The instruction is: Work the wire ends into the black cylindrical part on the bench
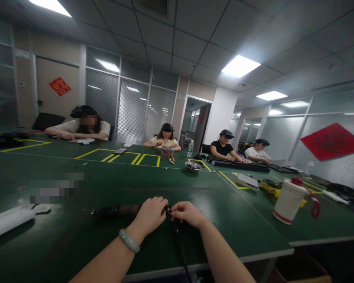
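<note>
A dark rod-shaped tool (129,210) lies on the green table, its narrow tip pointing left. The front is black and the middle looks brownish. My left hand (151,214), with a pale green bangle at the wrist, is wrapped over its right end. Close beside it, my right hand (186,213) pinches a small black part (168,210) at that end, in front of me. A black cable (180,245) runs from there down over the table's near edge. The exact kind of tool and the pinched piece are too dark and partly covered to tell.
At left lies a white long object (10,222). A metal bowl (192,167), a water bottle (190,148) and a white box (247,181) stand farther back. A white cup with a red strap (290,201) is at right. Several people sit across the table.
</note>
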`<control>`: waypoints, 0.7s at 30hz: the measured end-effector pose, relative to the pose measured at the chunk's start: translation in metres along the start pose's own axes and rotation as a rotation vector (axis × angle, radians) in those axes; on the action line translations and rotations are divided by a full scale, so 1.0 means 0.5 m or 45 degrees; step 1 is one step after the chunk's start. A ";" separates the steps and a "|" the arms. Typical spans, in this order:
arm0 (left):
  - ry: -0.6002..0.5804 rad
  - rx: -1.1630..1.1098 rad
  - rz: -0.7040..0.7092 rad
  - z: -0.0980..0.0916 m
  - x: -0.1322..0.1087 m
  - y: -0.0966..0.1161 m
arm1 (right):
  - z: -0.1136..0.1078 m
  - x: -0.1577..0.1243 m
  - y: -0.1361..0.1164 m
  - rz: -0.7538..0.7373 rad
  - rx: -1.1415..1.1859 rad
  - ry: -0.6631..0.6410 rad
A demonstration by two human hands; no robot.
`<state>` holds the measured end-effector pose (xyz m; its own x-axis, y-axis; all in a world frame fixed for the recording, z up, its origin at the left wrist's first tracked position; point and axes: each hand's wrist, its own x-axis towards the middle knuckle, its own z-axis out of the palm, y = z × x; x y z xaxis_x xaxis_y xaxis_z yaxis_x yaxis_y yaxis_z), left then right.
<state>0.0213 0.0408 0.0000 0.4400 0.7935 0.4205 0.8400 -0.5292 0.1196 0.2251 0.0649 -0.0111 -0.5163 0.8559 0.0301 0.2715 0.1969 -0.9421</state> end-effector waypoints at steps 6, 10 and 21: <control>-0.039 -0.030 -0.035 0.002 0.005 0.000 | 0.008 -0.010 0.002 0.009 0.015 0.096; -0.023 -0.051 -0.060 -0.002 0.000 -0.002 | 0.010 -0.010 -0.001 -0.030 0.037 0.142; -0.009 -0.068 -0.027 -0.018 -0.008 -0.003 | 0.017 -0.012 -0.001 0.027 -0.061 0.155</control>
<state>0.0154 0.0355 0.0063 0.4244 0.8068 0.4111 0.8313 -0.5271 0.1764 0.2214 0.0555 -0.0138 -0.4084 0.9112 0.0537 0.3210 0.1984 -0.9261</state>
